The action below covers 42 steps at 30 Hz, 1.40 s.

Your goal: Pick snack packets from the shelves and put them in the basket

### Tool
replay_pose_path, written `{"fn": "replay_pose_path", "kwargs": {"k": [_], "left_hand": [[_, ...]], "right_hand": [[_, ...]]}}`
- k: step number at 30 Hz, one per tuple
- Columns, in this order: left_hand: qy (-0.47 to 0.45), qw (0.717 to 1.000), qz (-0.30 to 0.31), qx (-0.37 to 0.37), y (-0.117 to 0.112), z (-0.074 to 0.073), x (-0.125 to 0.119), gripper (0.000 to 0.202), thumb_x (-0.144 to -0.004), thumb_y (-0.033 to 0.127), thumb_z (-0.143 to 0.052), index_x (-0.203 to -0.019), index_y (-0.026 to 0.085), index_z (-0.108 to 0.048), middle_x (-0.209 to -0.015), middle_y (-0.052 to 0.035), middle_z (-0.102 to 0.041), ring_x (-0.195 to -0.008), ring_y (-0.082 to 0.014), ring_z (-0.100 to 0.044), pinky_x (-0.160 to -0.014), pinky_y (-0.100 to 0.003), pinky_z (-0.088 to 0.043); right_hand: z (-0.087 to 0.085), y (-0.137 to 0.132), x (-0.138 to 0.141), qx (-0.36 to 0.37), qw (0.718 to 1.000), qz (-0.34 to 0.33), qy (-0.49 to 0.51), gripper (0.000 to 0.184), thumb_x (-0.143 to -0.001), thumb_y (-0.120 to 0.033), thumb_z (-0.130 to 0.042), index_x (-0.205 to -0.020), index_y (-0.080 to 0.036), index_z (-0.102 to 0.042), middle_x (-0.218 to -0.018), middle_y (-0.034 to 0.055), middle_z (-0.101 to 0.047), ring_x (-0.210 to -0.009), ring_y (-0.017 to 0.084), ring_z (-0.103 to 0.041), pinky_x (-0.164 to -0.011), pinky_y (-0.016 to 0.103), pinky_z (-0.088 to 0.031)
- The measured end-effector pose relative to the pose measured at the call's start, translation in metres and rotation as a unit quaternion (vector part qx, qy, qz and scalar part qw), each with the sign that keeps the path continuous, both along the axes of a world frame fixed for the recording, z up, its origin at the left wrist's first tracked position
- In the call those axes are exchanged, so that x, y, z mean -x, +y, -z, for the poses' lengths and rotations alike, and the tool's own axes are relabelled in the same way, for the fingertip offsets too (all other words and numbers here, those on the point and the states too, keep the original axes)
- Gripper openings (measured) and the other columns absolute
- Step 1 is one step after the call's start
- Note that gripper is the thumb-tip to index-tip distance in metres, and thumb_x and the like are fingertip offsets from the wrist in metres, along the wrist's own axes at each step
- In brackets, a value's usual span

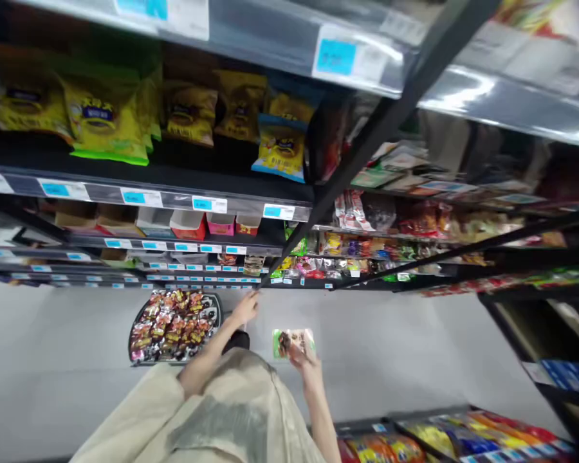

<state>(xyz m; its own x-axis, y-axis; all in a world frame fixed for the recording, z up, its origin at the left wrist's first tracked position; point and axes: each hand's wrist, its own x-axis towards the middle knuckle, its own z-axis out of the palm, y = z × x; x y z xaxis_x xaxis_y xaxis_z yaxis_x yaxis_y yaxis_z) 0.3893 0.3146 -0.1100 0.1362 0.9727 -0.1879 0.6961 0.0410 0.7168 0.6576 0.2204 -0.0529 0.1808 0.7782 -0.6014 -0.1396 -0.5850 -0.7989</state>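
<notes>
My right hand (305, 361) is closed on a flat snack packet (300, 339), green at its left end and pale with dark brown pictures elsewhere. The packet is above the grey floor. My left hand (246, 308) reaches forward with its fingers stretched out, close to the lower end of a black shelf post (318, 209). Contact between these fingers and the post cannot be made out. Left of that hand, a black basket (131, 331) full of shiny brown and red snack packets rests on the floor.
Tall shelves ahead carry yellow snack bags (107, 122), a blue-and-yellow bag (282, 148) and small open boxes (188, 223). Small bright packets (352, 247) fill the shelves to the right. More bagged goods (390, 447) stand on a low shelf at the bottom right.
</notes>
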Motion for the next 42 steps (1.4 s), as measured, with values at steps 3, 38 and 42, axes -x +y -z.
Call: {"fn": "replay_pose_path", "kwargs": {"k": [3, 38, 42], "left_hand": [[0.063, 0.998, -0.026, -0.016, 0.042, 0.016, 0.018, 0.059, -0.084, 0.001, -0.048, -0.142, 0.011, -0.053, -0.149, -0.0166, -0.053, -0.136, -0.0283, -0.051, -0.116, -0.041, -0.044], [-0.031, 0.967, -0.241, -0.071, 0.075, 0.059, 0.002, 0.042, -0.079, 0.001, -0.051, -0.118, 0.015, -0.061, -0.131, -0.0161, -0.059, -0.128, -0.0318, -0.049, -0.115, -0.047, -0.037], [-0.047, 0.941, -0.323, -0.088, 0.071, 0.056, 0.007, 0.046, -0.083, -0.001, -0.046, -0.126, 0.013, -0.054, -0.136, -0.0180, -0.053, -0.130, -0.0294, -0.046, -0.115, -0.046, -0.038]], "right_hand": [[-0.011, 0.055, 0.017, -0.037, 0.995, -0.086, -0.039, 0.043, -0.058, -0.050, -0.089, -0.085, -0.017, -0.080, -0.085, 0.0092, -0.081, -0.085, 0.031, -0.076, -0.083, 0.046, -0.061], [0.011, 0.243, 0.127, -0.343, 0.855, -0.371, -0.120, 0.033, -0.091, -0.043, -0.066, -0.109, -0.019, -0.079, -0.117, 0.0142, -0.075, -0.112, 0.027, -0.069, -0.103, 0.045, -0.054], [0.020, 0.252, 0.131, -0.332, 0.849, -0.395, -0.116, 0.035, -0.090, -0.043, -0.066, -0.111, -0.018, -0.079, -0.118, 0.0148, -0.074, -0.110, 0.026, -0.070, -0.102, 0.045, -0.055]]}}
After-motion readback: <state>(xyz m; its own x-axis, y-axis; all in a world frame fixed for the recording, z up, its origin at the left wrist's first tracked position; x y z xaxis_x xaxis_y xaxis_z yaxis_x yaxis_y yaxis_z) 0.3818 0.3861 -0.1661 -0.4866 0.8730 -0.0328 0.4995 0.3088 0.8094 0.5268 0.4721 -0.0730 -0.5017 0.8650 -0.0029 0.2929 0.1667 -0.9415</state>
